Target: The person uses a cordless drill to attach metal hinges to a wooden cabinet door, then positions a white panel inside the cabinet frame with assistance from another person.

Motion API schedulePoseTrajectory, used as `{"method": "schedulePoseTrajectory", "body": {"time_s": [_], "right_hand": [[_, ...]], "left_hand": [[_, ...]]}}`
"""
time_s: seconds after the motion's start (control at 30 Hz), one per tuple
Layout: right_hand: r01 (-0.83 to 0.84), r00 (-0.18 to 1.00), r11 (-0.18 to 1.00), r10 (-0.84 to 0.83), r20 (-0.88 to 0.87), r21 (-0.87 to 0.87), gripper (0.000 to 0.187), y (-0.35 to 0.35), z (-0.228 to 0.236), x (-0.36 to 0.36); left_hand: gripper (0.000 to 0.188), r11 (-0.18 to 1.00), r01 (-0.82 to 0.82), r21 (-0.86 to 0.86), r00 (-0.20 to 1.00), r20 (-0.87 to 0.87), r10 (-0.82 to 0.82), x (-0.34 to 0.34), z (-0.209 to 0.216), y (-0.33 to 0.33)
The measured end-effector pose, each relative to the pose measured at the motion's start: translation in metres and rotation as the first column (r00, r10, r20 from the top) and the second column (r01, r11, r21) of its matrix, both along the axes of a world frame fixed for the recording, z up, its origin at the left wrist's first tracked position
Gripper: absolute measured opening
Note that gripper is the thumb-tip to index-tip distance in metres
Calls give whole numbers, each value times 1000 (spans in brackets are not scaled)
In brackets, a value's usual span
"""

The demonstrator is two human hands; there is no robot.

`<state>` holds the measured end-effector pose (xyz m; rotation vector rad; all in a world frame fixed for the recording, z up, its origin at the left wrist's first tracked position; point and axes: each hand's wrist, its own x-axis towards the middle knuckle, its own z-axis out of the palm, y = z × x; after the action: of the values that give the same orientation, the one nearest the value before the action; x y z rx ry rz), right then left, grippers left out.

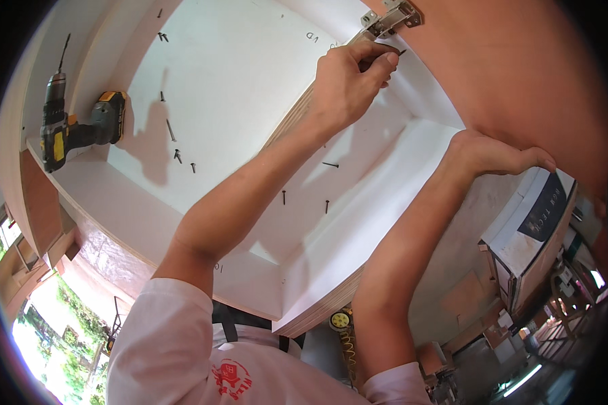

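My left hand (pixel 350 82) is raised over the edge of a plywood divider, its fingers closed in a pinch on a small dark screw (pixel 402 52). Just above it, a metal cabinet hinge (pixel 390 19) joins the divider's edge to an orange-brown door panel (pixel 520 74). My right hand (pixel 496 154) grips the lower edge of this door, its thumb stretched along the edge and its other fingers mostly hidden. Both hands are at a white-lined cabinet (pixel 216 74) with layered plywood edges.
A black and yellow cordless drill (pixel 55 128) with a long bit rests on the cabinet at the left. Several loose screws (pixel 171 130) lie inside the compartments. At the right, below the door, is a white and dark box (pixel 530 223). A coiled yellow hose (pixel 348 344) hangs below.
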<state>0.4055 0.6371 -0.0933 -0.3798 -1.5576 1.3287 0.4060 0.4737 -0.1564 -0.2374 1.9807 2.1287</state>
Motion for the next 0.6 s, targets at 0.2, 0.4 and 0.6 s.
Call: {"method": "schedulePoseTrajectory", "body": {"time_s": [0.2, 0.4, 0.6], "right_hand": [[-27, 998, 999, 28, -62, 20, 86, 10, -3, 0], [-57, 987, 998, 61, -147, 31, 84, 14, -3, -3], [-112, 983, 994, 109, -148, -11, 87, 13, -3, -2]], "left_hand": [[35, 965, 35, 260, 999, 26, -43, 2, -14, 6], [35, 949, -11, 314, 998, 66, -11, -1, -14, 13], [34, 946, -30, 322, 997, 72, 7, -4, -15, 13]]}}
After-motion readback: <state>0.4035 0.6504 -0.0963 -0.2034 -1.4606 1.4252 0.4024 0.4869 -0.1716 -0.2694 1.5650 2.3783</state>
